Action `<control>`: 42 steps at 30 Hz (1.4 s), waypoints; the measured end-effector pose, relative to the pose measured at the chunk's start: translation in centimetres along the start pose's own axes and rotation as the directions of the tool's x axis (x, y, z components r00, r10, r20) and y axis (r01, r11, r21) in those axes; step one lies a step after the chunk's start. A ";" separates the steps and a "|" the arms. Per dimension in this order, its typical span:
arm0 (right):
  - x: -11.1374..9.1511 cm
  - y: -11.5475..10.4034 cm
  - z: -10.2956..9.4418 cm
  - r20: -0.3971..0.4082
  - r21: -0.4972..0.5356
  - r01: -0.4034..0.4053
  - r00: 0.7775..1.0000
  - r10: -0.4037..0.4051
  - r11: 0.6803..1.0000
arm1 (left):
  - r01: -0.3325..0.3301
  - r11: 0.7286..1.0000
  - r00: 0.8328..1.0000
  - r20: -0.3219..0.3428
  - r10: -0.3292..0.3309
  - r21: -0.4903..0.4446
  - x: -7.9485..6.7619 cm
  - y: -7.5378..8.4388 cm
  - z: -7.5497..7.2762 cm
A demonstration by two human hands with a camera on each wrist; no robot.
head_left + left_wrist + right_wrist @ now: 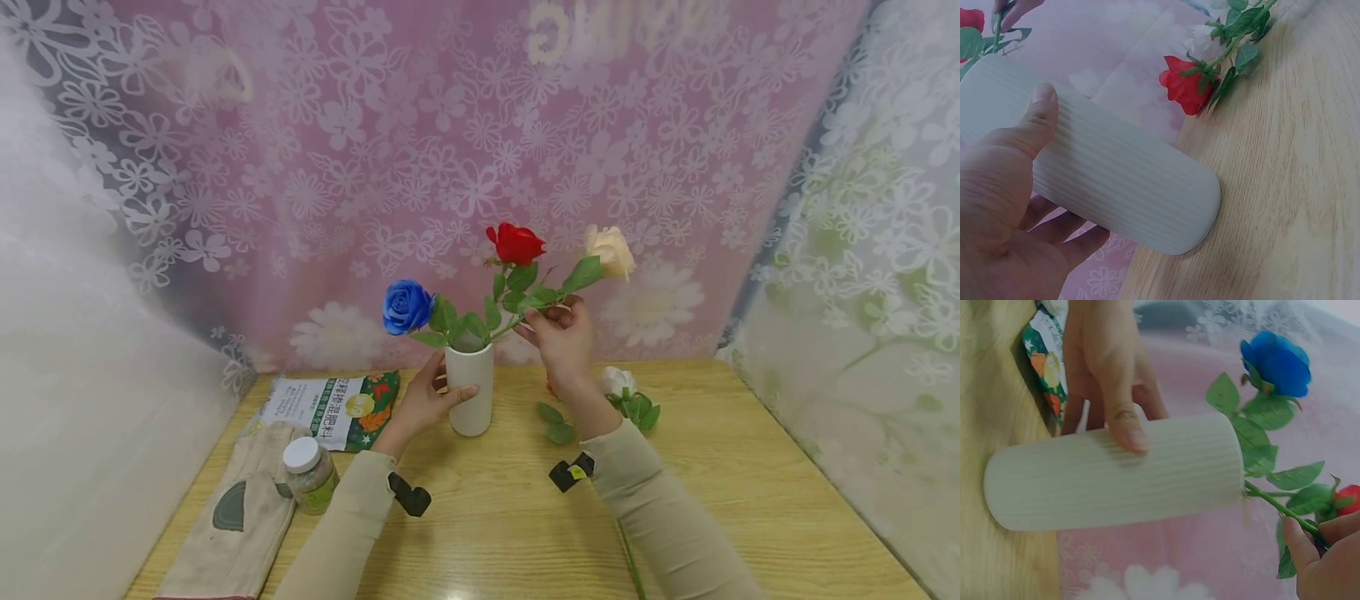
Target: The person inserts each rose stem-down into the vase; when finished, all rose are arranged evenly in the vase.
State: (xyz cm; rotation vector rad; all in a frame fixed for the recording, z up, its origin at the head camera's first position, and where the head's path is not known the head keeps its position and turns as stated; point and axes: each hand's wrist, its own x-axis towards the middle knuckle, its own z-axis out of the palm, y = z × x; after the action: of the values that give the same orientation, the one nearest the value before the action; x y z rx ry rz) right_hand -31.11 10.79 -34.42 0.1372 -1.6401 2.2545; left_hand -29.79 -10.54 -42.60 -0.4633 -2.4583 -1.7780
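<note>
A ribbed white vase (470,400) stands upright on the table. My left hand (420,400) grips its side, with the thumb across the front and the fingers behind. In the vase's mouth stand a blue rose (407,307), leaning left, and a red rose (517,243). My right hand (562,337) pinches the green stem of a cream rose (611,252), which slants out to the right. In the right wrist view that stem (1279,505) runs from the vase rim to the fingertips. My right forearm partly hides the flowers lying behind it.
On the table (495,533) at right lie a white rose (617,381) and another red rose (1186,86). Left of the vase are a fertilizer bag (337,408), a lidded jar (310,475) and beige gloves (236,525). A pink floral curtain (450,167) hangs behind.
</note>
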 end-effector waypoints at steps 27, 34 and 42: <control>-0.5 2.2 2.7 0.098 -0.351 0.125 0.991 -0.096 0.928 | -0.025 0.999 0.999 0.031 0.025 0.023 1.6 -3.7 -0.2; -0.5 2.2 2.7 0.135 -0.490 0.160 0.985 -0.106 0.857 | -0.020 1.000 0.999 0.026 0.019 0.021 1.7 -3.7 -0.1; -0.3 1.6 2.8 0.183 -0.419 0.298 0.953 -0.242 0.858 | -0.004 1.000 1.000 0.010 0.004 0.018 1.4 -3.4 0.0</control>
State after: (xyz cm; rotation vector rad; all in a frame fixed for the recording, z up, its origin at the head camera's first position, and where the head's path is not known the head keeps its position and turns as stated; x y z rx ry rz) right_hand -31.70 7.67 -35.07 0.3731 -2.0128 1.6465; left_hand -32.09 -11.20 -45.43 -0.4758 -2.4761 -1.7545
